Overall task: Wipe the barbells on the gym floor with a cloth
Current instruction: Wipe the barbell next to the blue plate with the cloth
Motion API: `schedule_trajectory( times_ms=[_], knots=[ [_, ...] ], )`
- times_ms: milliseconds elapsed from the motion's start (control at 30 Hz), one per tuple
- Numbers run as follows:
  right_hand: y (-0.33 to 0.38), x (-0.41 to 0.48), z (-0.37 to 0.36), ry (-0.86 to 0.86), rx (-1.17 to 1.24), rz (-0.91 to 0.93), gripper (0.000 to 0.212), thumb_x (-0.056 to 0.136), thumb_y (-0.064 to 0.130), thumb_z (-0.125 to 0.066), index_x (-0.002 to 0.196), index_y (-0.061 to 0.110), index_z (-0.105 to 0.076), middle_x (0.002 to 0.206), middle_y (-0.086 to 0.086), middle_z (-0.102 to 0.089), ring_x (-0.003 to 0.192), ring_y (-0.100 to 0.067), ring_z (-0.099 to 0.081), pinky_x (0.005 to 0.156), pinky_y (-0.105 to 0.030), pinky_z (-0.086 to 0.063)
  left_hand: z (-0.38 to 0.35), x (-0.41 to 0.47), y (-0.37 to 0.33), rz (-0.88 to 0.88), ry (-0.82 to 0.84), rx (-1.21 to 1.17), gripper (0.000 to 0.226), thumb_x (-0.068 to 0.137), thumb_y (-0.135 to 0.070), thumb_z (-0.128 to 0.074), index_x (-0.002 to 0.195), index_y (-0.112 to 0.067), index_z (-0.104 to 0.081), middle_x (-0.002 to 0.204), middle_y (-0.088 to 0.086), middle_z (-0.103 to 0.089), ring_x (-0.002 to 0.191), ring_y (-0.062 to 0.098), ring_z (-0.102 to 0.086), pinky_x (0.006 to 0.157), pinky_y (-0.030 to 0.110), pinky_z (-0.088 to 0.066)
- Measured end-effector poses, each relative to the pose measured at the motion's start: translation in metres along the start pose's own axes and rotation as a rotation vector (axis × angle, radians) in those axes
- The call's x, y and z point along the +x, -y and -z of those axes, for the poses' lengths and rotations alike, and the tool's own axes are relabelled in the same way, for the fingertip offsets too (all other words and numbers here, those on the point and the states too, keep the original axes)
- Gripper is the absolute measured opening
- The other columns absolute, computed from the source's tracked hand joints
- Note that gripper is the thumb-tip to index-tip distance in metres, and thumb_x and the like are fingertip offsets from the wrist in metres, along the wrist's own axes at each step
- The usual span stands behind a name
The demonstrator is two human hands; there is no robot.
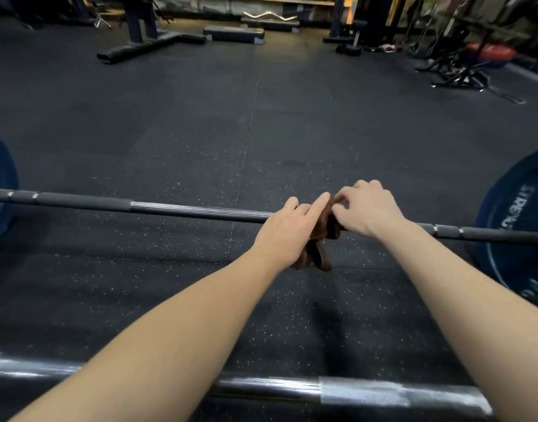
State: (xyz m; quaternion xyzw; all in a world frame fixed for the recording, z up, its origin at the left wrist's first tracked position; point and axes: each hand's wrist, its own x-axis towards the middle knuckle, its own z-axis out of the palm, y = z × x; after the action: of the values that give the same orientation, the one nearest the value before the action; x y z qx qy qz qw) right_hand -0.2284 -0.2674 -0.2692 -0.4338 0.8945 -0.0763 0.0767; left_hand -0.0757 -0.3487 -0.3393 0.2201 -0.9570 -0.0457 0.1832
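The brown cloth (322, 239) is hanging over the barbell (185, 208), directly under both hands. The left hand (287, 229) is gripping the cloth against the bar, and the right hand (365, 208), touching it, is pinching the upper fold. A second barbell (292, 388) is lying beneath the forearms.
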Motion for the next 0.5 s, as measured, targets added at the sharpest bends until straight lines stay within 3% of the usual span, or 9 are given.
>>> schedule_trajectory(
  times_ms=[67,133,333,500],
  knots=[
    [-0.004,0.003,-0.013,0.182,-0.103,0.03,0.041,0.101,0.035,-0.033,0.135,0.028,-0.055,0.144,-0.008,-0.049,0.132,-0.036,-0.04,0.107,-0.051,-0.031,0.004,-0.001,0.003,-0.067,-0.039,0.016,0.091,0.087,-0.001,-0.064,0.159,-0.027,-0.016,0.111,-0.003,-0.065,0.093,0.025,-0.043,0.069,0.035,-0.041],
    [-0.014,0.004,-0.031,0.266,-0.067,0.011,0.041,0.103,0.036,-0.028,0.137,0.026,-0.049,0.146,-0.007,-0.047,0.134,-0.036,-0.038,0.112,-0.053,-0.024,0.004,-0.003,0.011,-0.148,-0.068,0.087,0.082,0.089,-0.007,-0.062,0.153,-0.034,-0.02,0.11,-0.003,-0.066,0.088,0.026,-0.046,0.072,0.037,-0.042],
    [-0.024,0.01,-0.039,0.233,-0.15,0.105,0.036,0.1,0.033,-0.039,0.136,0.029,-0.043,0.135,-0.004,-0.047,0.126,-0.031,-0.041,0.108,-0.048,-0.026,0.007,-0.01,0.043,-0.25,-0.119,0.164,0.06,0.091,-0.009,-0.067,0.144,-0.024,-0.046,0.087,0.002,-0.059,0.081,0.028,-0.047,0.072,0.04,-0.043],
    [-0.026,0.006,-0.05,0.143,-0.178,0.13,0.036,0.1,0.029,-0.042,0.137,0.027,-0.042,0.133,-0.001,-0.047,0.122,-0.029,-0.042,0.108,-0.049,-0.027,0.022,-0.034,0.079,-0.202,-0.063,0.108,0.068,0.083,0.0,-0.072,0.144,-0.02,-0.049,0.097,0.01,-0.056,0.088,0.031,-0.052,0.073,0.041,-0.048]
  ],
)
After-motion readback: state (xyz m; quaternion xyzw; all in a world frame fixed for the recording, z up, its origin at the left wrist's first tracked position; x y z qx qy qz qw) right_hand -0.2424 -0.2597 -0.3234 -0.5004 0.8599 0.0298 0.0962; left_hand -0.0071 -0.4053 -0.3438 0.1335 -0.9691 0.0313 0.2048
